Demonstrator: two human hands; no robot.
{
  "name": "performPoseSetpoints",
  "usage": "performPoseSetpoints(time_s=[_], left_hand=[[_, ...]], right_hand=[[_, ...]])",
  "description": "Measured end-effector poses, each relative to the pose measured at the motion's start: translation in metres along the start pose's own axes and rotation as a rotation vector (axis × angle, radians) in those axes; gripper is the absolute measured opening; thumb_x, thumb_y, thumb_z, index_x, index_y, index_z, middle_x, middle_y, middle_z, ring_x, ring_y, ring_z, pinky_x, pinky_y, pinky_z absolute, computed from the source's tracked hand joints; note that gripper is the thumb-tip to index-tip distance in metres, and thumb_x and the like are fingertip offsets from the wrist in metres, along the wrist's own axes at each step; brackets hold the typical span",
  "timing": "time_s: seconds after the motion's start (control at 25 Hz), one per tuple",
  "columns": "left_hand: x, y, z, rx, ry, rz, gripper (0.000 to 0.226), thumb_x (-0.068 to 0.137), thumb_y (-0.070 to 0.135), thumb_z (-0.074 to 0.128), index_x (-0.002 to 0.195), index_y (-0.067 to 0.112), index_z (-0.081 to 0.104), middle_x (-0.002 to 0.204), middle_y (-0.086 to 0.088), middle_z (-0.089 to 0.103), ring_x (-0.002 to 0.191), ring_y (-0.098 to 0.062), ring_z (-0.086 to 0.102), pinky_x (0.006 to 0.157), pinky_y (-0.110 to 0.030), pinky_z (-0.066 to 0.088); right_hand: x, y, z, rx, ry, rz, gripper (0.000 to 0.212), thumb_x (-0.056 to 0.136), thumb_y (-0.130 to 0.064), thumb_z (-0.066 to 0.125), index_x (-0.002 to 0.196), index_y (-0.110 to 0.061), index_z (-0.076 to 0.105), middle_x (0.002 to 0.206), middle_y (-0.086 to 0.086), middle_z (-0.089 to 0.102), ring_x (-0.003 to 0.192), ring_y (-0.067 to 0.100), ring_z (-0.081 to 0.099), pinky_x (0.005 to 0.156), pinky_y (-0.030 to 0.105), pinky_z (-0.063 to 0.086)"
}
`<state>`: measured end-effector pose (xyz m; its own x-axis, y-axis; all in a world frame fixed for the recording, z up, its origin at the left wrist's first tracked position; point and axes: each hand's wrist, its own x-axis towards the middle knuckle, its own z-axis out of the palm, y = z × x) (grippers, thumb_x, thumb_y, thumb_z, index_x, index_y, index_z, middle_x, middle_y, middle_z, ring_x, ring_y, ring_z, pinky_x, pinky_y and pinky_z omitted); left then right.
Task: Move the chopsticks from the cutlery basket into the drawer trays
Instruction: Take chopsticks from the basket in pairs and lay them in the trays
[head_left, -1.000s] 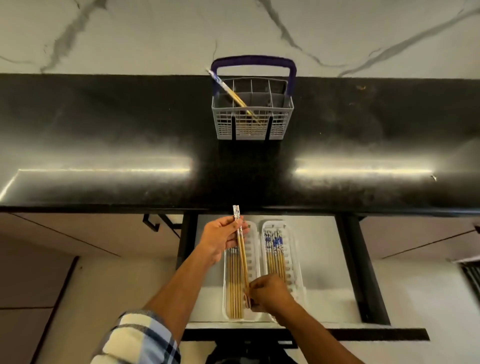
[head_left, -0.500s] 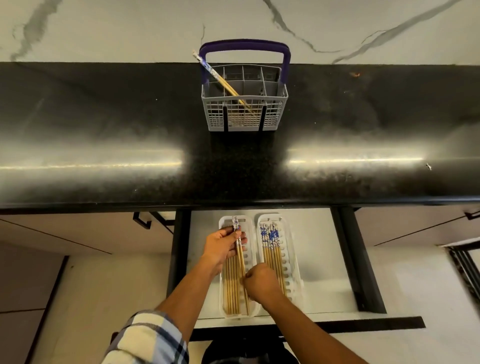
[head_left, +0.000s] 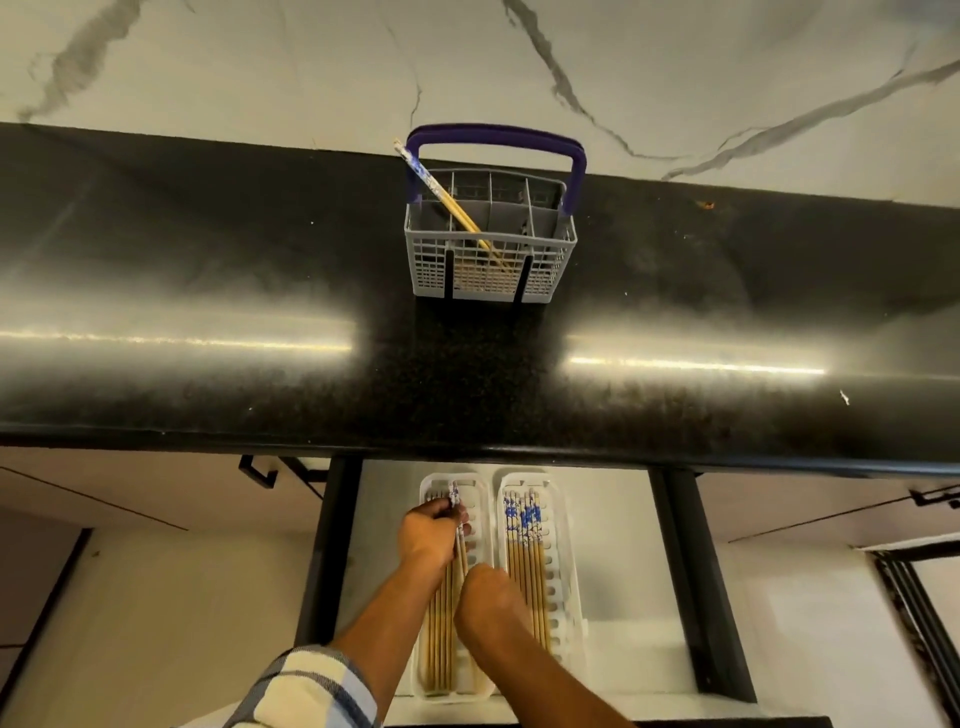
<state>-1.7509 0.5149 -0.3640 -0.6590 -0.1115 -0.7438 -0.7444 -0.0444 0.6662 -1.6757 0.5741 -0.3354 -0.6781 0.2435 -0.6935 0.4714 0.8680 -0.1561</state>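
In the open white drawer (head_left: 613, 545) below the black stone tabletop (head_left: 208, 291), the left hand (head_left: 428, 535) clenches wooden blue-tipped chopsticks (head_left: 459, 540) over the left white plastic tray (head_left: 480, 499); the right hand (head_left: 485, 597) seems to pinch their lower ends. One chopstick (head_left: 441, 195) leans in the grey cutlery basket (head_left: 491, 270) on that tabletop.

No readable text

No words, labels, brands or numbers can be read anywhere in this view.

Black countertop (head_left: 208, 291), marble wall (head_left: 260, 62)
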Motion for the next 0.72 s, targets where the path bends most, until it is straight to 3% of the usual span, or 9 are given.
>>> performPoseSetpoints(time_s=[0.12, 0.2, 0.28, 0.44, 0.6, 0.72], left_hand=[[0.007, 0.0, 0.003, 0.079, 0.017, 0.031, 0.015, 0.089, 0.005, 0.069, 0.101, 0.012, 0.072, 0.088, -0.009, 0.074, 0.075, -0.023, 0.073, 0.063, -0.036, 0.063], [0.008, -0.001, 0.008, 0.144, -0.003, 0.025, 0.016, 0.089, 0.006, 0.069, 0.104, 0.012, 0.072, 0.094, -0.011, 0.074, 0.083, -0.026, 0.073, 0.076, -0.043, 0.062], [0.008, -0.005, 0.012, 0.202, -0.009, 0.027, 0.018, 0.09, 0.007, 0.069, 0.107, 0.012, 0.071, 0.096, -0.011, 0.073, 0.086, -0.027, 0.072, 0.083, -0.041, 0.06], [0.008, -0.01, 0.018, 0.35, -0.008, 0.059, 0.015, 0.091, 0.012, 0.068, 0.104, 0.016, 0.072, 0.088, -0.007, 0.072, 0.078, -0.025, 0.072, 0.07, -0.032, 0.06], [0.013, -0.009, 0.021, 0.539, -0.006, 0.059, 0.006, 0.093, 0.018, 0.065, 0.089, 0.023, 0.067, 0.099, -0.009, 0.072, 0.088, -0.023, 0.07, 0.087, -0.037, 0.059], [0.016, -0.005, 0.023, 0.68, 0.01, 0.064, 0.012, 0.093, 0.021, 0.063, 0.103, 0.016, 0.068, 0.105, -0.009, 0.072, 0.097, -0.024, 0.07, 0.092, -0.036, 0.056]], right_hand=[[0.007, -0.003, 0.003, -0.033, -0.023, -0.025, 0.026, 0.097, -0.013, 0.054, 0.122, -0.008, 0.059, 0.12, 0.011, 0.066, 0.106, 0.021, 0.066, 0.089, 0.03, 0.055], [0.011, -0.003, 0.002, -0.027, -0.017, -0.029, 0.027, 0.099, -0.016, 0.052, 0.124, -0.01, 0.057, 0.123, 0.01, 0.065, 0.109, 0.021, 0.065, 0.09, 0.029, 0.054], [0.016, -0.003, 0.0, -0.03, -0.016, -0.043, 0.026, 0.1, -0.015, 0.048, 0.124, -0.011, 0.059, 0.125, 0.009, 0.065, 0.112, 0.02, 0.064, 0.09, 0.029, 0.052], [0.02, -0.002, -0.002, -0.029, -0.021, -0.074, 0.03, 0.101, -0.011, 0.042, 0.129, -0.011, 0.056, 0.131, 0.01, 0.061, 0.119, 0.021, 0.061, 0.098, 0.031, 0.049], [0.025, 0.001, 0.0, -0.058, -0.015, -0.071, 0.032, 0.102, -0.012, 0.041, 0.131, -0.01, 0.054, 0.133, 0.01, 0.059, 0.12, 0.021, 0.06, 0.099, 0.032, 0.049], [0.024, 0.0, -0.002, -0.084, -0.047, -0.102, 0.032, 0.101, -0.012, 0.043, 0.132, -0.01, 0.053, 0.133, 0.01, 0.059, 0.12, 0.02, 0.06, 0.099, 0.032, 0.049]])
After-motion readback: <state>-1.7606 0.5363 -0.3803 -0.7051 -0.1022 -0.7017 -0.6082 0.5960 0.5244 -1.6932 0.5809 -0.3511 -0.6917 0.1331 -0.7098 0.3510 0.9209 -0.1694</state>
